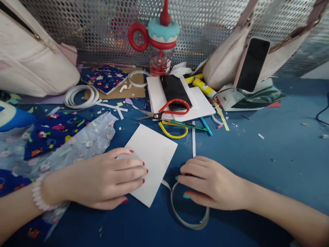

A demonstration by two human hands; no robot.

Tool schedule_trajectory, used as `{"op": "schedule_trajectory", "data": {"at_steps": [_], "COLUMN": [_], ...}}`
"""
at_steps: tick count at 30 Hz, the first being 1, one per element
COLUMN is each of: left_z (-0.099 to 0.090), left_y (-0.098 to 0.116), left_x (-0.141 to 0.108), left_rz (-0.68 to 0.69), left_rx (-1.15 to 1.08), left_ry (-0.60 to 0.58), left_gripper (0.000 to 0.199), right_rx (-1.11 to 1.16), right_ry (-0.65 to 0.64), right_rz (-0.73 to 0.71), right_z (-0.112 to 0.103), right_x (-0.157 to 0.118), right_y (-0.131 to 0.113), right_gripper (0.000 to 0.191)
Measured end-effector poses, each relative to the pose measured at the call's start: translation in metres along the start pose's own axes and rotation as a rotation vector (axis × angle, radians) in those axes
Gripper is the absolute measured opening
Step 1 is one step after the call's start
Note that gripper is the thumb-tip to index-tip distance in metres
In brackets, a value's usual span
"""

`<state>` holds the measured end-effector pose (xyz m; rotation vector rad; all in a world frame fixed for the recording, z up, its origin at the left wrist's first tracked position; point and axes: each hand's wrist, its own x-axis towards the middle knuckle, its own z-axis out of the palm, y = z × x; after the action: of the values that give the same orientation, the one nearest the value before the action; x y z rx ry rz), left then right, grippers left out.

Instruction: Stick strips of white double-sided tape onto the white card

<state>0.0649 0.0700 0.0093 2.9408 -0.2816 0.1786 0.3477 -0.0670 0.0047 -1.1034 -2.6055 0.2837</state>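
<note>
My left hand (pixel 110 178) lies with fingers stretched out on a white rectangle of paper (pixel 154 157), which rests at a slant on the blue table. It wears a pale beaded bracelet. My right hand (pixel 213 183) has its fingers curled over the upper edge of a narrow tape roll (pixel 190 225) that stands or leans on the table. From the roll a short strip of tape (pixel 166 184) runs left to the paper's lower right edge; whether it goes underneath is hidden. Scissors (pixel 156 116) with one red and one yellow handle lie just beyond the paper.
Patterned wrapping paper (pixel 59 130) spreads at left, near white tape rolls (pixel 81 97). Behind stand a tumbler (pixel 163 44), a phone (pixel 253 65) propped up, and bags (pixel 33 51) against a perforated metal panel. Another phone (pixel 176 91) lies on white sheets. Paper scraps litter the table.
</note>
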Motion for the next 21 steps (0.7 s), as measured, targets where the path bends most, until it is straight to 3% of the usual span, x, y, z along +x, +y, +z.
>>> {"op": "schedule_trajectory", "data": {"at_steps": [5,8,10,21], "left_z": [0.008,0.012,0.013,0.011], "left_y": [0.010,0.012,0.009,-0.008], "left_x": [0.009,0.013,0.012,0.004], "left_rz": [-0.067,-0.066,-0.058,-0.022], "left_rx": [-0.051,-0.058,-0.058,-0.198], "left_ry": [0.042,-0.012,-0.037,-0.048], "left_gripper": [0.028,0.036,0.034,0.029], "right_rx": [-0.257,-0.308,-0.274,-0.064], "right_ry": [0.246,0.301,0.281,0.311], "right_rz": [0.230,0.368,0.373,0.472], "right_z": [-0.005,-0.006,-0.005,0.000], "right_x": [0.005,0.015,0.022,0.024], "right_y": [0.040,0.073,0.086,0.080], "right_gripper": [0.021,0.021,0.020,0.016]}}
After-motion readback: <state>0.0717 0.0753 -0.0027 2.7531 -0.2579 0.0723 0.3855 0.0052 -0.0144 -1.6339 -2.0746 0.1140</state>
